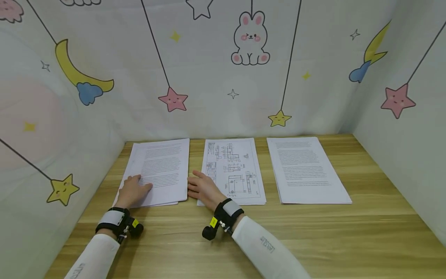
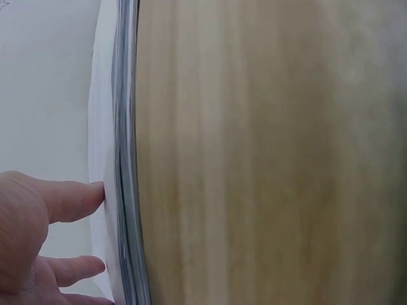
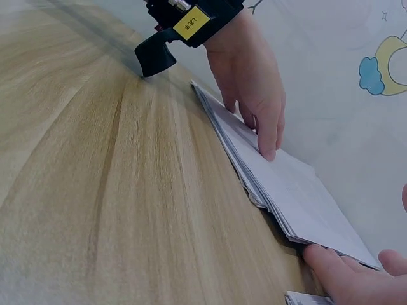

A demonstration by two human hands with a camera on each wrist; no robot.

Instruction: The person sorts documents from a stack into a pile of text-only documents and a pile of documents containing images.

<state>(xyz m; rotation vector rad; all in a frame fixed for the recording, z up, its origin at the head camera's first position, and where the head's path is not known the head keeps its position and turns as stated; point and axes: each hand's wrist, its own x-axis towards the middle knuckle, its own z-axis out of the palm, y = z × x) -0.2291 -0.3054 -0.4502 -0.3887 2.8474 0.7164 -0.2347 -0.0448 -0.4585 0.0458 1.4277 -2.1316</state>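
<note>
A stack of printed paper (image 1: pixel 162 170) lies at the left of the table, with lines of text on its top sheet. My left hand (image 1: pixel 133 190) rests on its left side, fingers spread and fingertips on the top sheet. In the left wrist view, the thumb and fingers (image 2: pixel 70 201) meet the paper stack (image 2: pixel 124 152) just behind its layered near edge. My right hand (image 1: pixel 206 190) reaches to the stack's right edge with its fingers extended. In the right wrist view, the right fingers (image 3: pixel 331 264) are right at that edge, and the left hand (image 3: pixel 254 95) presses from above.
Beside the right hand lies a stack with technical drawings (image 1: pixel 237 170), partly covered by that hand. Another stack of text pages (image 1: pixel 306 170) sits farther right. Behind the wooden table (image 1: pixel 348 240) hangs a white patterned cloth (image 1: pixel 216 69), which also closes both sides.
</note>
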